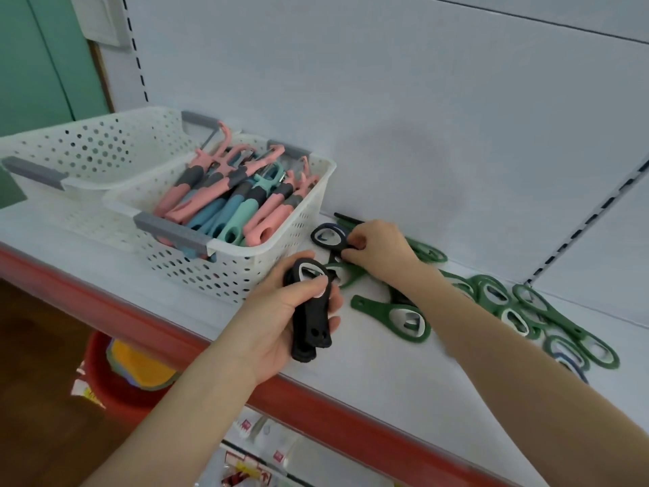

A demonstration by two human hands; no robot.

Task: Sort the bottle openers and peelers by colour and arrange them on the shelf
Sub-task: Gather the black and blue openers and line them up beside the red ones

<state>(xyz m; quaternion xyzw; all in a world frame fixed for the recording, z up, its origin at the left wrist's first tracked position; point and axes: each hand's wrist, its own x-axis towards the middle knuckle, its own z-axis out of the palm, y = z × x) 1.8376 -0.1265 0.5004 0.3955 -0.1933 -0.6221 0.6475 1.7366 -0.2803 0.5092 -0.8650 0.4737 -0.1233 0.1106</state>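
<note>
My left hand (281, 311) grips a stack of black bottle openers (310, 321) just above the white shelf (386, 374). Farther back, near the wall, my right hand (377, 249) pinches another black bottle opener (328, 237) that lies on the shelf. Several green bottle openers (397, 316) are scattered over the shelf to the right, as far as the pile (548, 321). A white perforated basket (281, 237) at the left holds pink, blue and teal peelers (231, 202).
A second white basket (87, 149) stands behind the first, at the far left. The shelf has a red front edge (351, 413). Below it are a red bucket (105, 384) and packaged goods (253, 462). The white back panel (421, 117) rises close behind the openers.
</note>
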